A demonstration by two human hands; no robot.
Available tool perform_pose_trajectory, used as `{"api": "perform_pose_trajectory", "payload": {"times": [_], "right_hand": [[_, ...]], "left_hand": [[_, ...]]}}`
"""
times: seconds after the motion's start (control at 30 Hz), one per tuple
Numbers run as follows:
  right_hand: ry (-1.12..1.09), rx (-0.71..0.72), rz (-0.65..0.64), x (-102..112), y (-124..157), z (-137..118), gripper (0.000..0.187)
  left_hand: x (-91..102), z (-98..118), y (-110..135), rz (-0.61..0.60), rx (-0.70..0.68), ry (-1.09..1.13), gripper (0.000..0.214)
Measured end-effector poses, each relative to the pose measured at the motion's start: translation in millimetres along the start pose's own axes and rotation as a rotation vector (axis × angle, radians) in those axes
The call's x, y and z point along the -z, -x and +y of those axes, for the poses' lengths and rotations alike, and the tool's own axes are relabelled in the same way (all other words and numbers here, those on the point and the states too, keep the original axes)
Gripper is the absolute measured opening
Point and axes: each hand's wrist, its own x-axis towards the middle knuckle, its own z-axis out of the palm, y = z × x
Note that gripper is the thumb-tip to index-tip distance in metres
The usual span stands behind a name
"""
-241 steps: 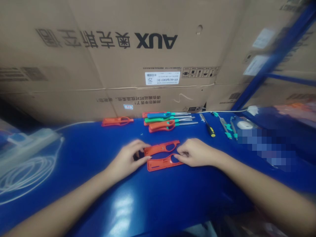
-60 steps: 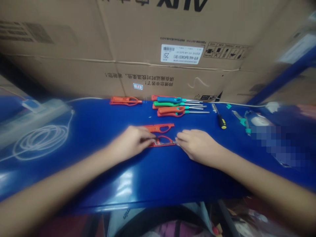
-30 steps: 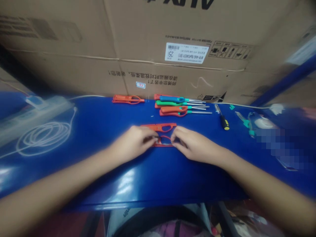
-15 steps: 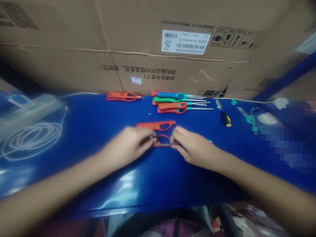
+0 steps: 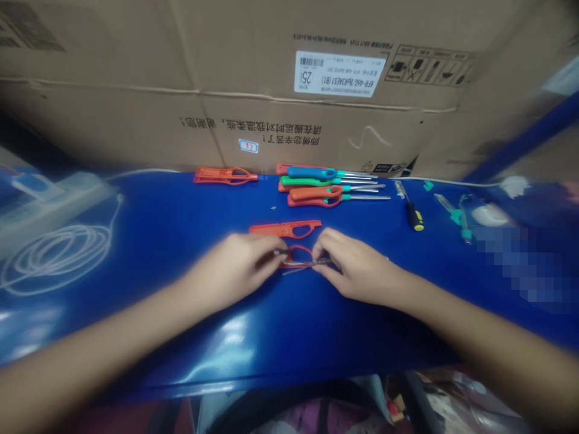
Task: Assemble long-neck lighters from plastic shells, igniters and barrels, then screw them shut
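My left hand (image 5: pixel 237 268) and my right hand (image 5: pixel 350 265) meet over an orange plastic handle shell (image 5: pixel 299 256) lying on the blue table (image 5: pixel 289 325). Both hands pinch it with closed fingers, one at each end, and a thin metal part shows along its near edge. A second orange handle shell (image 5: pixel 284 228) lies flat just beyond, untouched.
Further back lie a lone orange handle (image 5: pixel 224 175), a stack of orange, green and blue lighters (image 5: pixel 325 184) with metal rods, a yellow-black screwdriver (image 5: pixel 411 211) and teal parts (image 5: pixel 455 214). A coiled white cable (image 5: pixel 49 256) lies left. Large cardboard boxes (image 5: pixel 271 84) wall the back.
My hands have drawn closer together on the near orange shell, which looks lifted slightly off the table. The view dipped a little; the rest stays put.
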Motion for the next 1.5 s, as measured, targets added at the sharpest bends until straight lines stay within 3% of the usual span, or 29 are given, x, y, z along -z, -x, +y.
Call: {"api": "perform_pose_trajectory", "payload": {"times": [0.3, 0.83, 1.03, 1.5], "right_hand": [[-0.035, 0.014, 0.027, -0.8, -3.7, 5.4, 0.005], [0.038, -0.003, -0.04, 3.1, -3.9, 0.5, 0.002], [-0.007, -0.037, -0.006, 1.4, -4.0, 0.5, 0.003], [-0.047, 0.011, 0.011, 1.3, -1.7, 1.3, 0.005]], "left_hand": [[-0.2, 0.3, 2.0, -0.061, 0.046, -0.003, 0.016], [0.6, 2.8, 1.0, -0.064, 0.066, -0.014, 0.017], [1.1, 3.1, 1.2, -0.073, 0.069, -0.016, 0.016], [-3.4, -9.4, -1.5, -0.049, -0.058, -0.009, 0.013]]}}
